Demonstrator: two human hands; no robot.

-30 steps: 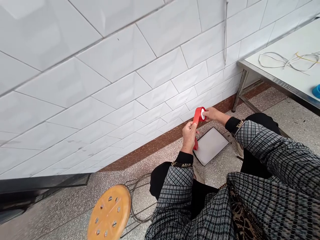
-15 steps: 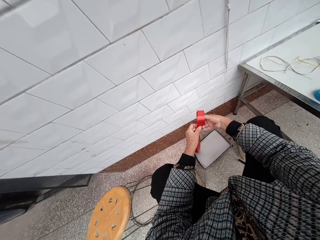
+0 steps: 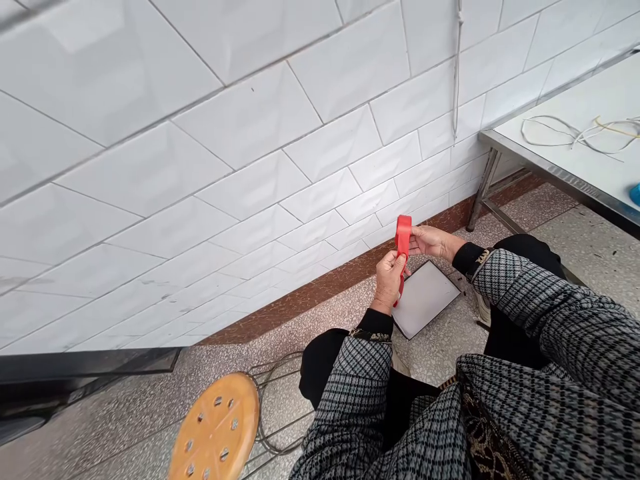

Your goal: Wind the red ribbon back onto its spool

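A glossy red ribbon [image 3: 404, 229] stands up in a flat loop between my two hands, with a loose tail hanging below. My left hand [image 3: 388, 279] pinches it at the foot of the loop, thumb on top. From the right side, my right hand [image 3: 433, 243] grips the ribbon's edge, its fingertips partly behind the loop. Beneath the hands, a pale rectangular board with a dark edge [image 3: 426, 300] lies on the floor between my feet.
An orange round stool [image 3: 216, 430] with holes in its seat lies tipped at lower left, wire coiled by its legs. On the right stands a metal-edged white table [image 3: 555, 143] bearing thin loose cords [image 3: 575, 133]. The white tiled wall [image 3: 240, 180] rises close ahead.
The red loop is raised slightly and turned, and a longer strip now runs down its front into my left hand. Both hands stay in nearly the same place.
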